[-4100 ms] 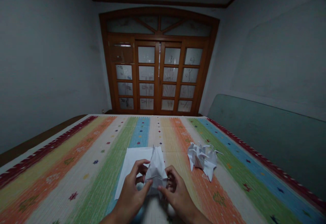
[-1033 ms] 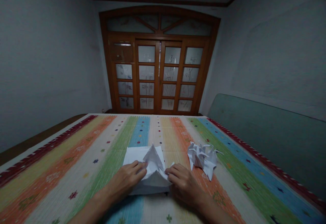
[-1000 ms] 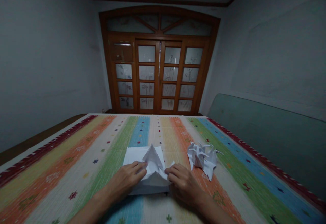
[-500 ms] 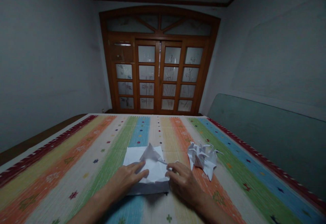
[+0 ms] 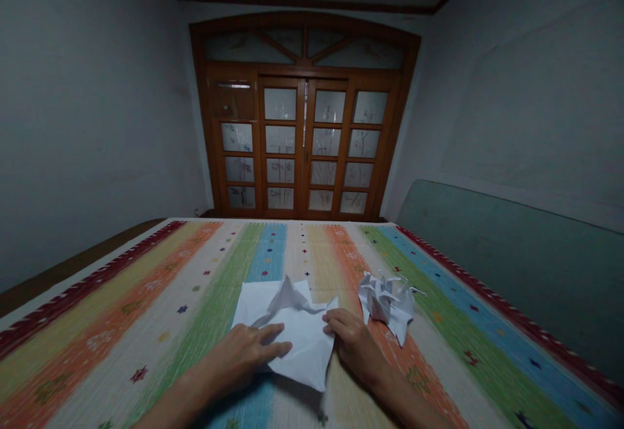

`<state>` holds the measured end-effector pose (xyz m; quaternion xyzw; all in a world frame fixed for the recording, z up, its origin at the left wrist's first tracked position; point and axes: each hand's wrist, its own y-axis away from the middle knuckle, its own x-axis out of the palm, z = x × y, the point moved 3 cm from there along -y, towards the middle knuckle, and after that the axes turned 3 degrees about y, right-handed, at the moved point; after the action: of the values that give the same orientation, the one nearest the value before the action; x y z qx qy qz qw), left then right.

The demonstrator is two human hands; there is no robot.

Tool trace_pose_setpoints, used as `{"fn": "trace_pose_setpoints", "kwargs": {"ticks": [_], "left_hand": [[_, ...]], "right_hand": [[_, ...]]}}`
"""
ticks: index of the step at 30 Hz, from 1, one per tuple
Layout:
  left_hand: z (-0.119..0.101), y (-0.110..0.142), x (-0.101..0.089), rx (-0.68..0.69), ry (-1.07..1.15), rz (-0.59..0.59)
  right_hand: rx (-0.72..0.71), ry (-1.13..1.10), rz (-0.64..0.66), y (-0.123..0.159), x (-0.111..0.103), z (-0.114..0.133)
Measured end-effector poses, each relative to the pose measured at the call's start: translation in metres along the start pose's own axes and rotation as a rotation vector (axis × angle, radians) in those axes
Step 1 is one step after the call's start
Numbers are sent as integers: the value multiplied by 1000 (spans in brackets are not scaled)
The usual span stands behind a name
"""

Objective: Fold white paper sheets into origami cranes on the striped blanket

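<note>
A sheet of white paper (image 5: 302,341), partly folded, lies in front of me with a raised pointed flap near its far side. My left hand (image 5: 256,346) rests on the paper's left part, fingers stretched out over it. At the right edge, my right hand (image 5: 347,333) pinches the paper between thumb and fingers. The paper's near corner points toward me and stands slightly off the cloth. To the right of my right hand sits a folded white paper piece (image 5: 387,302) with many points, touched by neither hand.
A striped, colourful tablecloth (image 5: 146,325) covers the table. On the right stands a pale green panel (image 5: 487,247) along the table's side. Wooden doors with glass panes (image 5: 305,149) are beyond the far edge, between grey walls.
The right part of the paper has opened outward to the right, and its near edge has turned into a corner toward me. My right hand has shifted slightly right; my left hand slightly nearer.
</note>
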<state>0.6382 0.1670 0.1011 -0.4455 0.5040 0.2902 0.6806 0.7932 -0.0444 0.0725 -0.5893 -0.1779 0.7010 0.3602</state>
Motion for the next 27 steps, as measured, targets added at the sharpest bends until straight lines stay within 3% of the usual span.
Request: {"fn": "trace_pose_setpoints", "kwargs": {"ticks": [3,7,11,14,17,20,22,27], "left_hand": [[-8,0,-9,-49,98,84],[-16,-6,-20,-80,214,22],[-13,-12,-11,-162,326,-22],[-7,-9,3,-260,375,-24],[-5,-3,18,-326,403,94],[-7,0,26,-327,360,171],[-8,0,27,-322,316,189],[-5,0,27,-357,240,190]], "right_hand": [[48,-20,31,0,-1,0],[112,-20,54,-2,-4,1],[168,-9,110,-3,0,8],[253,5,264,-3,2,19],[377,2,514,-3,0,32],[383,-33,722,-3,-3,43],[342,-47,772,-3,-4,45],[280,-13,739,2,1,38]]}}
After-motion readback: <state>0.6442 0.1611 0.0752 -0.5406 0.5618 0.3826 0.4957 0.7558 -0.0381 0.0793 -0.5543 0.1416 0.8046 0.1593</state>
